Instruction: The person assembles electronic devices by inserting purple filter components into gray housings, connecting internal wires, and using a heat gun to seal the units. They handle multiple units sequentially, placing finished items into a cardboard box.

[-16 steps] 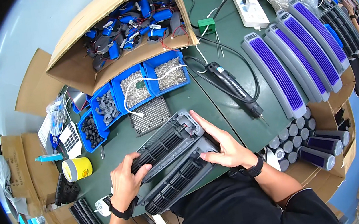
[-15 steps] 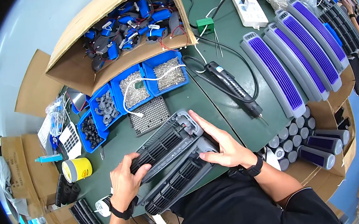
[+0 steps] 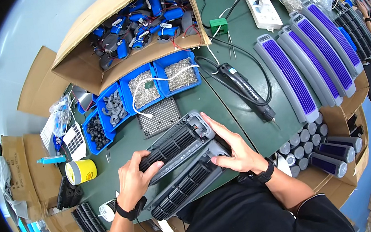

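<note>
Two long grey fan housings lie side by side at the table's front edge, each with a black ribbed roller inside. My left hand (image 3: 132, 176) is closed on the left end of the upper fan housing (image 3: 181, 145), thumb over its near edge. At the right end, my right hand (image 3: 238, 151) spans both pieces. Its fingers lie along the upper housing's end and its thumb presses on the lower fan housing (image 3: 189, 184). The two housings slant up to the right, with a narrow gap between them. Beyond them sits a grey perforated block (image 3: 160, 117).
Blue bins (image 3: 176, 74) hold screws and small parts, below a carton (image 3: 63, 68) of blue battery-like parts with wires. A corded electric screwdriver (image 3: 247, 92) lies to the right, beside several purple-grilled grey units (image 3: 289, 77). A yellow tub (image 3: 81, 171) stands at left.
The whole scene has shifted slightly right in the picture as the view moved. My hands keep the same hold on both housings.
</note>
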`<state>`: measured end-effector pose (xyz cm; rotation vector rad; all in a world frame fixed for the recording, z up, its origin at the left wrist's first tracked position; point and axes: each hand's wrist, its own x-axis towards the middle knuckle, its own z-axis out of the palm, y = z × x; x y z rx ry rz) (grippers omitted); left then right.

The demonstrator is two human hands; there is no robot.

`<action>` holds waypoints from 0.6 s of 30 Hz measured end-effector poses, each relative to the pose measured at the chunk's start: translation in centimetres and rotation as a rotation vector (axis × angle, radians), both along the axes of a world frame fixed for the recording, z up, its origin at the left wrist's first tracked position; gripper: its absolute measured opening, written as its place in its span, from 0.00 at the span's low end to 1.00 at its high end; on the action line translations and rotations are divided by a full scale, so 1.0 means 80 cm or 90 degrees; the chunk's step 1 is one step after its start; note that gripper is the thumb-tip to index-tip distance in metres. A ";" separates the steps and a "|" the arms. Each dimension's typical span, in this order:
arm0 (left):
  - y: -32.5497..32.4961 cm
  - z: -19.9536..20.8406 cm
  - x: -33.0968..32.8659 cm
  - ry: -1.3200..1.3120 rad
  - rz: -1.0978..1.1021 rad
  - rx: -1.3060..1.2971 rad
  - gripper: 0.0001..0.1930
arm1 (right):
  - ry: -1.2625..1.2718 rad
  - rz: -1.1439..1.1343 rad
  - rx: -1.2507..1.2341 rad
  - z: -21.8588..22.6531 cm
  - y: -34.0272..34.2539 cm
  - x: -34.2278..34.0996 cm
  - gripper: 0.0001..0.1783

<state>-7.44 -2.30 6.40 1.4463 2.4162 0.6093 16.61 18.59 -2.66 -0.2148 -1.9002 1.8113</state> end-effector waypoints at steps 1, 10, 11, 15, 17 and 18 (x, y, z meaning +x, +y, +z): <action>0.002 -0.001 0.000 -0.002 0.000 0.002 0.23 | -0.001 -0.001 0.001 0.000 0.000 0.000 0.58; 0.005 -0.007 -0.005 0.005 -0.020 -0.006 0.22 | -0.008 0.008 -0.011 0.008 0.002 0.000 0.59; 0.006 -0.007 -0.005 0.004 -0.021 -0.019 0.22 | -0.010 0.010 -0.012 0.008 0.003 0.001 0.59; 0.006 -0.010 -0.007 -0.005 -0.026 -0.018 0.21 | -0.021 0.013 -0.019 0.009 0.004 0.001 0.59; 0.009 0.000 -0.005 -0.032 -0.005 -0.072 0.19 | -0.026 0.013 -0.023 0.010 0.005 0.001 0.60; 0.008 -0.001 -0.005 -0.029 -0.011 -0.067 0.19 | -0.028 0.013 -0.025 0.010 0.005 0.001 0.60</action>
